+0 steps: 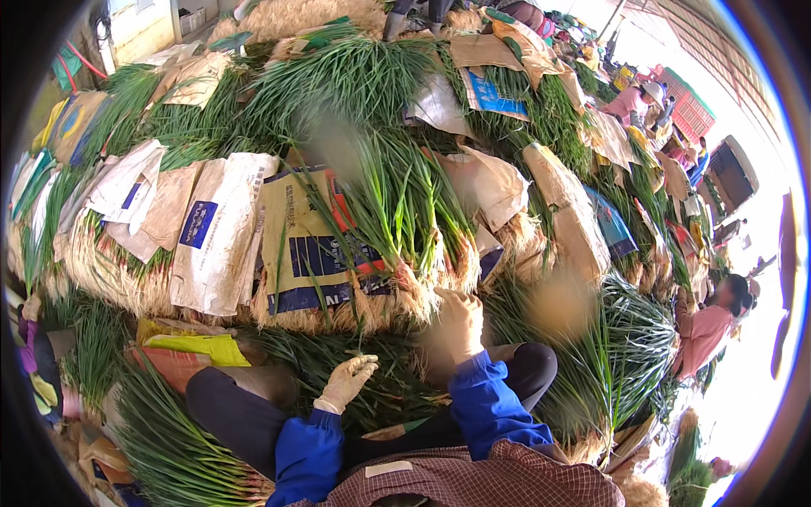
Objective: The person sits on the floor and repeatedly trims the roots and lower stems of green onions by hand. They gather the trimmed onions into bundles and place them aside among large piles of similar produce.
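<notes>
My left hand (346,383), in a pale glove, is low in front of me with its fingers curled; a small strand shows at its fingertips, but a firm hold cannot be made out. My right hand (460,324), also gloved, is raised to its right, with bent fingers by the pale roots of a bunch of spring onions (412,253). Whether it grips a root is unclear. That bunch lies on a yellow and blue printed sack (304,247), its green leaves pointing away from me. Loose spring onions (386,380) lie between my knees.
Sack-covered rows of rooted spring onions (120,266) stretch ahead. More lie at lower left (184,437) and right (595,367). A co-worker in pink (706,329) sits at right, another person (41,361) at far left. Smudges blur parts of the view.
</notes>
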`<action>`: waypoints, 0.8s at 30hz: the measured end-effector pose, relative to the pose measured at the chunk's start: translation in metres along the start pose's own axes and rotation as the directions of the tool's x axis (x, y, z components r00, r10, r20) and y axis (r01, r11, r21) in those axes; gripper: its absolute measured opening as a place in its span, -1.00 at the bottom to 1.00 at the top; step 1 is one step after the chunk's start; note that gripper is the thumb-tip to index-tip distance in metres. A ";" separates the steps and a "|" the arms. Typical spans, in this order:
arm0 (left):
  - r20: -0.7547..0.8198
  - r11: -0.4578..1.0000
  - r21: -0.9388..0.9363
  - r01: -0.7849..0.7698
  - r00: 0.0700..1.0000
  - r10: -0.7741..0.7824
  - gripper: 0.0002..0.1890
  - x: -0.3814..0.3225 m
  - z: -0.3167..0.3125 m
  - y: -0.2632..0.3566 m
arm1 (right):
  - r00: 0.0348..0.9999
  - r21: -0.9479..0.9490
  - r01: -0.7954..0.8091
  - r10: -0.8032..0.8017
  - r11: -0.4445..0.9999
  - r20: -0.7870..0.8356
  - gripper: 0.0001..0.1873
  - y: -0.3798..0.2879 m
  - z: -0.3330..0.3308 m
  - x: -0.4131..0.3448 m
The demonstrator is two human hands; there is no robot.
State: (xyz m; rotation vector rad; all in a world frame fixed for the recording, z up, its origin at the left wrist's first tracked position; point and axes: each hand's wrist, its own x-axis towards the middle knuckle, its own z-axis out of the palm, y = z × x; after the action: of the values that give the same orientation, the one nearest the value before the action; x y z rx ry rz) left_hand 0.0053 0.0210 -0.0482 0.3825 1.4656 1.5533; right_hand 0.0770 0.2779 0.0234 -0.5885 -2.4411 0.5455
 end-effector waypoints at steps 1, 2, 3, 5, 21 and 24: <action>-0.001 0.998 -0.033 -0.053 0.999 0.053 -0.71 0.000 -0.002 0.002 | 0.997 -0.102 0.070 -0.072 0.992 -0.010 -0.68 -0.011 0.002 0.012; -0.006 0.994 -0.083 -0.071 0.997 0.071 -0.71 -0.001 -0.004 0.005 | 0.984 -0.048 0.131 -0.136 0.990 -0.112 -0.75 -0.020 0.010 0.027; -0.014 0.985 -0.153 -0.075 0.997 0.074 -0.71 -0.001 -0.006 0.008 | 0.988 -0.088 0.143 -0.148 0.986 -0.045 -0.80 -0.027 0.019 0.042; -0.061 0.967 -0.231 -0.106 0.994 0.094 -0.71 -0.005 -0.008 0.017 | 0.937 -0.402 -0.061 0.191 0.914 0.292 -0.81 -0.041 0.043 0.069; 0.117 0.803 -0.562 0.197 0.980 -0.158 -0.73 -0.018 0.002 0.036 | 0.490 0.464 -0.837 0.019 0.288 0.872 -0.61 -0.058 0.058 -0.057; 0.190 0.736 -0.654 0.175 0.980 -0.064 -0.71 -0.027 0.002 0.031 | 0.482 0.477 -0.876 -0.082 -0.065 0.873 -0.61 -0.073 0.072 -0.060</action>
State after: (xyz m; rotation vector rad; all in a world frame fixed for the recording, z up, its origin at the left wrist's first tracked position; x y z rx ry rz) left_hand 0.0084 0.0063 -0.0104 -0.0270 0.7074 1.7770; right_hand 0.0577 0.1692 -0.0208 -0.6238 -1.4200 2.9777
